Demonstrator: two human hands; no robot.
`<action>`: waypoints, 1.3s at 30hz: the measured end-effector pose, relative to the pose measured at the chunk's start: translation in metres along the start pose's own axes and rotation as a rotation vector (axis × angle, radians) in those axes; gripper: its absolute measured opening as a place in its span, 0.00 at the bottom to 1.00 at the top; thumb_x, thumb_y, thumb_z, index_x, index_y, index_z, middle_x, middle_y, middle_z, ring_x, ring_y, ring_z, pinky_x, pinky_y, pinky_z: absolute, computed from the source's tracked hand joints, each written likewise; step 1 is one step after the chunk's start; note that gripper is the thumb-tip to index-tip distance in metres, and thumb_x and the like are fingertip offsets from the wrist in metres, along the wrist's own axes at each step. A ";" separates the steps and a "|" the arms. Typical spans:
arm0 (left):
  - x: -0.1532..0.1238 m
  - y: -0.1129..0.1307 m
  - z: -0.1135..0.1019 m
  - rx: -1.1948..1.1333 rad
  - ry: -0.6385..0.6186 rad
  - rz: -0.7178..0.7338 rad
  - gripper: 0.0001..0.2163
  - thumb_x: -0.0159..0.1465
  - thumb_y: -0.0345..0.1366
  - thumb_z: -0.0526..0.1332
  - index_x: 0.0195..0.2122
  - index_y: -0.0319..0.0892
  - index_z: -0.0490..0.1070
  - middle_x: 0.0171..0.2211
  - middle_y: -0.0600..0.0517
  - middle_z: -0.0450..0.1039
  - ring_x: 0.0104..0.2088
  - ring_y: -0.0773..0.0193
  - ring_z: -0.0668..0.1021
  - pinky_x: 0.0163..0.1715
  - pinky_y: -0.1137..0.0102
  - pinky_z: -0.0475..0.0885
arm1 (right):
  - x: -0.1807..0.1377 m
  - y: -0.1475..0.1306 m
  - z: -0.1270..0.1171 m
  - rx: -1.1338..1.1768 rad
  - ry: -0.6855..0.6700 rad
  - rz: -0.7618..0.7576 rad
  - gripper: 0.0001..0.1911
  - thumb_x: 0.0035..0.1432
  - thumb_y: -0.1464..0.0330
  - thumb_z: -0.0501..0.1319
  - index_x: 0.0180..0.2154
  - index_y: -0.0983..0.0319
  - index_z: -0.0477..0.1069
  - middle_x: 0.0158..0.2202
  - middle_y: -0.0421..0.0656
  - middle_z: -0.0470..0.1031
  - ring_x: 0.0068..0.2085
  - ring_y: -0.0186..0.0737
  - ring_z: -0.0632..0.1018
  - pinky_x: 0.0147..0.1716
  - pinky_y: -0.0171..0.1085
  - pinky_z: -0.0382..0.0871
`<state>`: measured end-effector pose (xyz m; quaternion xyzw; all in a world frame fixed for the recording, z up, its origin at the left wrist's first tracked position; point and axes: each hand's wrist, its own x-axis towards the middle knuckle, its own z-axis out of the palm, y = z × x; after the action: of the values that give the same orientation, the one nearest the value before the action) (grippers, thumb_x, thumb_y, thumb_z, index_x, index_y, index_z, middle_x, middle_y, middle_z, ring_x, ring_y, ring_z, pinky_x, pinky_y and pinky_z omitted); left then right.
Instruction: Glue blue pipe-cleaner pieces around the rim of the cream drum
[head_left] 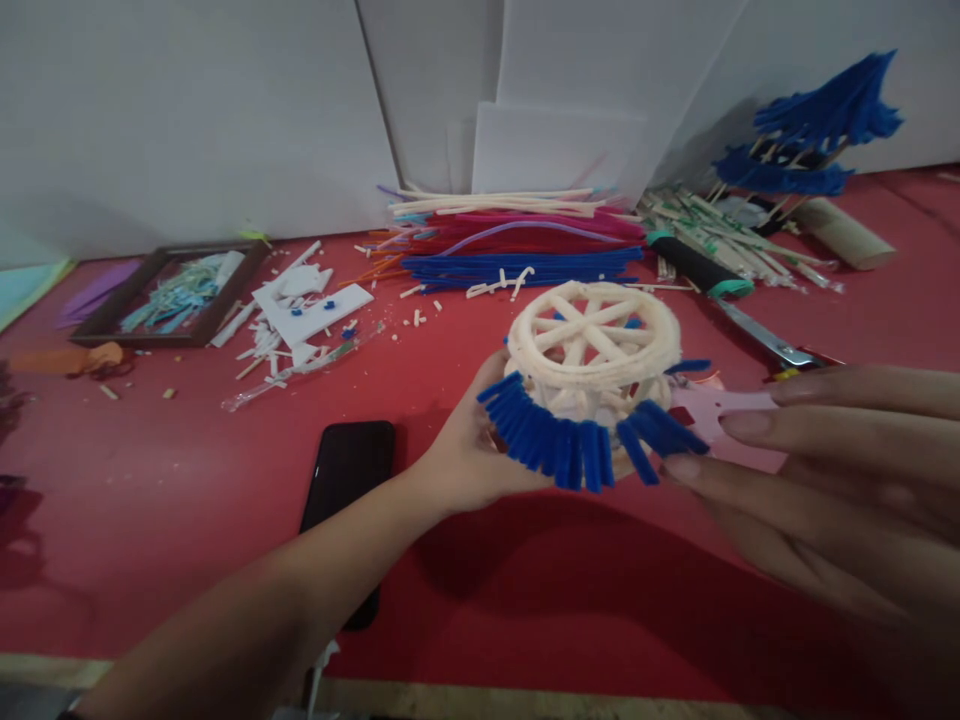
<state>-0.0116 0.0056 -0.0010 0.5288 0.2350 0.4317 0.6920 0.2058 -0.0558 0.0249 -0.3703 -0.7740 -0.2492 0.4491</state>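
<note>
One left hand (472,440) holds one cream wheel toy (592,330), with its fingers curled around the side. The toy is up over the red table (247,520), a bit right of the middle. It has one round top with spokes, and more than ten short blue strips (566,450) stick out around its lower part. One right hand (817,470) is beside it. Its fingers are stretched out, with tips right by the blue strips at the right. I can't tell if they pinch one.

One black phone (352,465) lies partly under the left arm. Farther back are one brown frame (105,310), one pile of blue stems (525,268), one tool with a black and green handle (694,262), one brown tube (844,235) and one model with two blue layers (832,110).
</note>
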 end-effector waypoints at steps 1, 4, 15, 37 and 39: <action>0.000 0.000 0.000 0.005 -0.002 -0.003 0.50 0.42 0.36 0.78 0.66 0.48 0.58 0.59 0.40 0.74 0.62 0.34 0.71 0.60 0.45 0.69 | 0.000 0.000 0.001 0.009 0.009 -0.006 0.06 0.66 0.63 0.59 0.39 0.47 0.74 0.38 0.38 0.76 0.39 0.39 0.77 0.44 0.48 0.72; 0.002 -0.002 -0.001 0.016 0.002 0.004 0.50 0.40 0.32 0.77 0.66 0.50 0.59 0.59 0.41 0.74 0.62 0.33 0.71 0.61 0.44 0.69 | 0.000 -0.001 0.004 0.021 0.024 0.000 0.06 0.65 0.63 0.59 0.38 0.48 0.74 0.39 0.39 0.75 0.40 0.40 0.76 0.42 0.48 0.71; 0.007 -0.003 0.000 -0.048 0.426 0.091 0.34 0.38 0.34 0.79 0.49 0.48 0.73 0.51 0.46 0.80 0.56 0.45 0.79 0.55 0.54 0.76 | 0.007 0.018 0.012 -0.006 -0.182 0.199 0.10 0.58 0.72 0.64 0.41 0.57 0.69 0.36 0.43 0.77 0.37 0.42 0.77 0.38 0.44 0.71; 0.014 0.009 0.000 -0.024 0.554 0.134 0.31 0.38 0.33 0.78 0.45 0.43 0.72 0.50 0.44 0.79 0.55 0.45 0.79 0.57 0.53 0.73 | 0.015 0.049 0.072 -0.110 -0.973 0.019 0.09 0.63 0.63 0.60 0.33 0.62 0.70 0.35 0.41 0.73 0.40 0.37 0.73 0.44 0.42 0.68; 0.015 0.007 -0.002 -0.040 0.563 0.127 0.30 0.38 0.32 0.78 0.44 0.43 0.72 0.48 0.45 0.80 0.54 0.46 0.79 0.56 0.53 0.74 | 0.013 0.045 0.068 -0.087 -0.963 0.015 0.06 0.58 0.69 0.61 0.29 0.61 0.69 0.30 0.41 0.73 0.35 0.38 0.73 0.38 0.39 0.65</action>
<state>-0.0078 0.0195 0.0072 0.3882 0.3756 0.6086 0.5812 0.2028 0.0248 0.0070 -0.4678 -0.8800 -0.0782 0.0256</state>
